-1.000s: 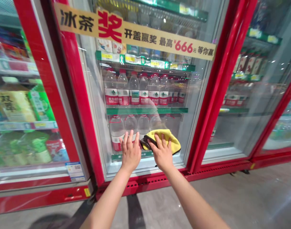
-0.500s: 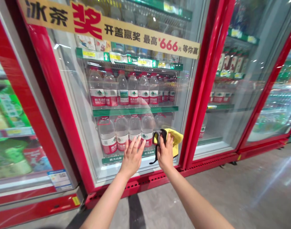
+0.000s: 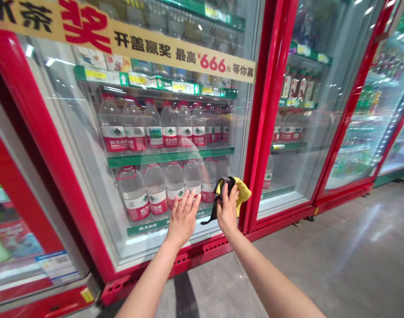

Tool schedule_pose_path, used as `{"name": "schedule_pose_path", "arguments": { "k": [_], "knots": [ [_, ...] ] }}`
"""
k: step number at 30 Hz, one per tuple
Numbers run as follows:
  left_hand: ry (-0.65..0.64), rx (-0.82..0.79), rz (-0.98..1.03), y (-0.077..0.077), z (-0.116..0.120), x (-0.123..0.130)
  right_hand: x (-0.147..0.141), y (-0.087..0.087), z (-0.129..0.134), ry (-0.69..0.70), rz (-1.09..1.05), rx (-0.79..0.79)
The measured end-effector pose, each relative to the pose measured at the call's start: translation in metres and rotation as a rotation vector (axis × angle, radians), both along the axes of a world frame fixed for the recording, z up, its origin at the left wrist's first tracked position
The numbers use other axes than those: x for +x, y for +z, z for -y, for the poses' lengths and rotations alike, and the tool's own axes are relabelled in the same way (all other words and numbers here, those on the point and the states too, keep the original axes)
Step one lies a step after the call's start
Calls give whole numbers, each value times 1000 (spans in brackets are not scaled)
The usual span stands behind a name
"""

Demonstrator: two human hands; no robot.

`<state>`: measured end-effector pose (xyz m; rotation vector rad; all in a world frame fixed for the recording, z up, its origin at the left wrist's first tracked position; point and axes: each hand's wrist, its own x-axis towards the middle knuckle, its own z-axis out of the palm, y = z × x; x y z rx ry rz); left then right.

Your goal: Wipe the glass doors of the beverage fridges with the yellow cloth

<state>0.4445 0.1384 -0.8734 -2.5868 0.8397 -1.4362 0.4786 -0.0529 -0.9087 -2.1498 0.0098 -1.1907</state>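
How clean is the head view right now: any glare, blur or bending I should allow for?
Head view: bright streaks reflect off the glass door and the floor; a dark shadow falls below the forearms; the left edge looks smeared and stretched; both hands, left and right, look fairly sharp.

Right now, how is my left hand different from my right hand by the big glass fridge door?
Your left hand has no cloth, while your right hand is on a soft yellow, grey and black cloth. Your left hand is in front of clear plastic bottles with red-and-white labels; your right hand is nearer the shiny red upright door frame. Both are bare, with fingers pointing up.
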Motion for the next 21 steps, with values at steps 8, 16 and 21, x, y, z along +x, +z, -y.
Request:
{"name": "schedule_pose_path", "arguments": {
  "k": [8,16,21],
  "knots": [
    [-48,0,19,7,28,1,10,49,32,54,74,68],
    [-77,4,-20,7,40,1,-15,38,50,107,39,219],
    [-83,-24,-17,16,48,0,-41,117,89,-2,135,185]
  ]
}}
